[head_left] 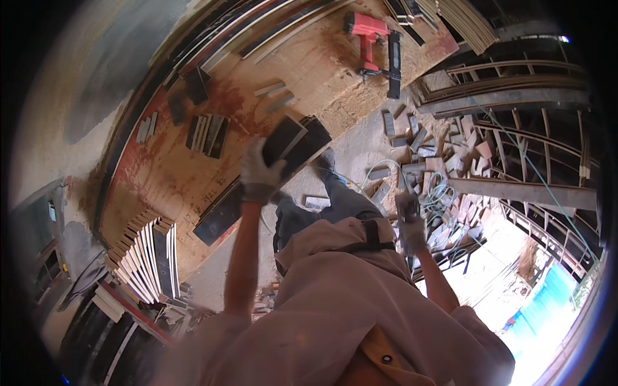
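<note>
1. While the person stands close against the plywood bench [322,71], the gloved left hand [259,166] is at the left end of a short dark board [282,138].
2. That board lies over a long dark plank [222,209] along the bench's near edge; the left thumb is spread, but I cannot tell whether the fingers grip or merely touch.
3. Out beside the hip, the gloved right hand [413,235] wraps around a dark object [407,204] (perhaps a tool; it is blurred from here).
4. Rightward on the bench lies a red nail gun [370,42].
5. Wood offcuts [463,145] heap on the floor beyond.
</note>
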`<state>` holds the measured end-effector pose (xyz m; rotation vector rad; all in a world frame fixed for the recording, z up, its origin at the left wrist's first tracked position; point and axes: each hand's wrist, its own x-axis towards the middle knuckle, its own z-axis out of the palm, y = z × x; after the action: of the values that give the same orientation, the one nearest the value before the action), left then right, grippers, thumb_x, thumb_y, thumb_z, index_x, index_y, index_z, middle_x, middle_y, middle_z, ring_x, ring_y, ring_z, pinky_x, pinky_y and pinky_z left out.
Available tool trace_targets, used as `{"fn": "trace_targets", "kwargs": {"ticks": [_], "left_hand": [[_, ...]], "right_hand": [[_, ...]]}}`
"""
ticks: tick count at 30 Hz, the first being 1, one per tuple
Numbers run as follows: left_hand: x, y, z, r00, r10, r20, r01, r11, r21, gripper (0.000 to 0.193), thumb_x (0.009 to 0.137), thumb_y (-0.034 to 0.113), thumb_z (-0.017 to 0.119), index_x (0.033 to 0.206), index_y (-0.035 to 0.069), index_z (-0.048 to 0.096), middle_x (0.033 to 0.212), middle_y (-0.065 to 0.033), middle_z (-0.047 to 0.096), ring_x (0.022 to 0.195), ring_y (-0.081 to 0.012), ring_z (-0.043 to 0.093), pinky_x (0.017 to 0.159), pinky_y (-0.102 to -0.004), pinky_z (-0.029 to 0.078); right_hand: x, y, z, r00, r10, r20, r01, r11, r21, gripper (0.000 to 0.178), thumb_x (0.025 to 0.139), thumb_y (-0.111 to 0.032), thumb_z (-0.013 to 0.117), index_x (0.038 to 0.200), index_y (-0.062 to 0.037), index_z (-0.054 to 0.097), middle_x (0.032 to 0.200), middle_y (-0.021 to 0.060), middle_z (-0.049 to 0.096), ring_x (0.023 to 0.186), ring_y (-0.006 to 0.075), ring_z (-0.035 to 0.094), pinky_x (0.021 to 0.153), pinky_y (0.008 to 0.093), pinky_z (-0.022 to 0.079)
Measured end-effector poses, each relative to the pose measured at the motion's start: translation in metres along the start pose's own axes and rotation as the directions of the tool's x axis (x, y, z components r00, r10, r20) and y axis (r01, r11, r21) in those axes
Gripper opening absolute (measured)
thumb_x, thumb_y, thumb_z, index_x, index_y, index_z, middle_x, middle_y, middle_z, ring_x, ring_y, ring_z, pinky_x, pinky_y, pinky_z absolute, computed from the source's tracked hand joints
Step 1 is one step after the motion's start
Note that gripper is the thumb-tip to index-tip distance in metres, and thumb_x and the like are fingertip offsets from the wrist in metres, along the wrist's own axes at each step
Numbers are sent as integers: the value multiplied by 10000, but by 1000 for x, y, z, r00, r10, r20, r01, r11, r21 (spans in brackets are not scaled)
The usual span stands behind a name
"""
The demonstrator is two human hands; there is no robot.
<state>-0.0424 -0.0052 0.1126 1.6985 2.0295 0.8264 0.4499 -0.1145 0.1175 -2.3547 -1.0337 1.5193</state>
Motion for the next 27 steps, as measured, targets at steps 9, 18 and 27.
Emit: {"fn": "trace_targets", "kwargs": {"ticks": [9,18,27], "left_hand": [[-10,33,84,998,-19,56,5,973,233,818,701,250,809,1409,6,482,1469,-244,477,1397,-427,409,1173,-523,307],[0,36,84,977,-91,193,25,946,323,794,740,309,795,1407,0,497,1478,-263,469,1394,-427,420,1182,-511,307],[5,36,84,952,-183,246,62,901,430,792,748,361,796,1391,-8,515,1455,-267,496,1379,-407,445,1160,-473,353]], "right_hand": [[78,-82,5,987,-152,-45,151,988,-25,298,741,-230,812,902,-15,683,754,112,687,687,213,680,612,359,535],[78,-103,15,925,-377,44,379,909,-175,404,724,-259,832,1004,-4,693,919,211,722,897,341,728,756,395,572],[69,-133,26,871,-463,168,481,873,-88,390,752,-227,787,1078,-38,684,963,219,722,960,385,709,771,427,571]]}}
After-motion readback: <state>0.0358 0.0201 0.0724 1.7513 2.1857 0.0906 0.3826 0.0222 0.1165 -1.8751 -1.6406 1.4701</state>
